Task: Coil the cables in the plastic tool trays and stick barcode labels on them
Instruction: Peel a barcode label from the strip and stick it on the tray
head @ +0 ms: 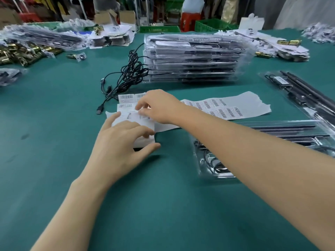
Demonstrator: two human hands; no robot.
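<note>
At a green table, a person's left hand presses spread fingers flat on the near end of a barcode label sheet, which lies just in front of the stack of plastic tool trays — while the right hand, reaching across, pinches a label on that sheet between thumb and forefinger. Loose black cables tangle against the stack's left side — a single tray lies nearer than the stack, to its right, under the right forearm

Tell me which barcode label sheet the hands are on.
The left sheet, beside the USB plug: left hand presses it, right hand pinches it. The right sheet has neither.
</note>
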